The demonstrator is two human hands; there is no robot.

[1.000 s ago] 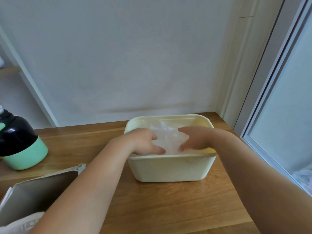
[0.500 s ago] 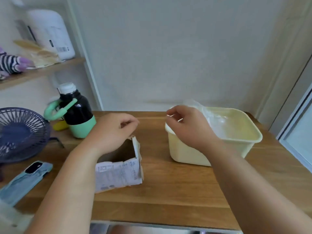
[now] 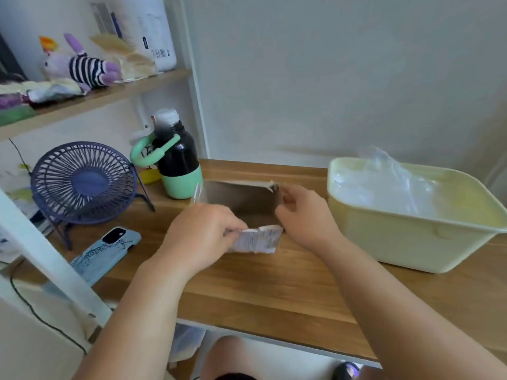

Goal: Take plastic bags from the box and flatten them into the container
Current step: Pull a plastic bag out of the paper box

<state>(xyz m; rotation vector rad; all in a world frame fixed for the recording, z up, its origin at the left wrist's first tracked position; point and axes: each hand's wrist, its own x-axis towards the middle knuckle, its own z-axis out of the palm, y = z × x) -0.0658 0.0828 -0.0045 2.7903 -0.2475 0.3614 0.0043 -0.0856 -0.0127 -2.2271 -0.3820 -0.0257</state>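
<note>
At the middle of the wooden worktop (image 3: 274, 292), an open cardboard box (image 3: 241, 201) was seen, its brown inside turned towards the camera. Its printed near flap (image 3: 260, 239) was pinched by the left hand (image 3: 203, 234), whose fingers (image 3: 234, 227) were curled tight on the paper edge. The right hand (image 3: 307, 218) was placed against the right end of the box, with bent fingers and the thumb raised near the far corner. Whether that wall was actually gripped could not be told, since the contact was hidden by the hand itself.

To the right, near that hand, a pale yellow container (image 3: 397, 242) was stood on the worktop. Clear plastic bags (image 3: 384, 185) were laid inside it, with one crumpled part sticking up above the far rim.

To the left of the box, a black and green bottle (image 3: 179, 171), a dark blue fan (image 3: 82, 185) and a phone (image 3: 107, 255) in a light blue case were set out. The bottle was just beside the box's far left corner.
</note>
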